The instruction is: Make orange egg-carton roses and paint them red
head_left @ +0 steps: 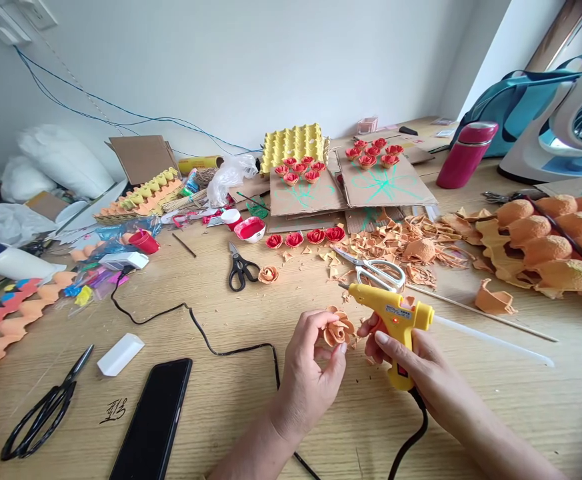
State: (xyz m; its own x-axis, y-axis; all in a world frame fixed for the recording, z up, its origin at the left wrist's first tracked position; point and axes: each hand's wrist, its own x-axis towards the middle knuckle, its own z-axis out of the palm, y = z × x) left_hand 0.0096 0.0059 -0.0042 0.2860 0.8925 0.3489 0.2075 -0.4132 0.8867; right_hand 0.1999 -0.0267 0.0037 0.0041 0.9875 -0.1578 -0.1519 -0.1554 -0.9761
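My left hand (315, 363) is closed on an orange egg-carton flower (338, 328), pinching it between thumb and fingers. In my right hand (421, 360) is a yellow hot glue gun (395, 313), gripped by its handle. Its nozzle points left, above and just right of the flower, and a small red light glows on its side. A clear glue stick (495, 340) sticks out of its back end. Beyond the hands, another unpainted flower (269, 274) lies beside black-handled scissors (243, 268). White-handled scissors (378, 272) rest just behind the gun.
Orange carton scraps (415, 240) spread behind the gun; egg trays (555, 240) stand right. Red-painted flowers (315, 236) line up before cardboard sheets (308, 193). A black phone (153, 420), large scissors (48, 407) and a black cord (231, 350) lie left. A pink bottle (467, 155) stands back right.
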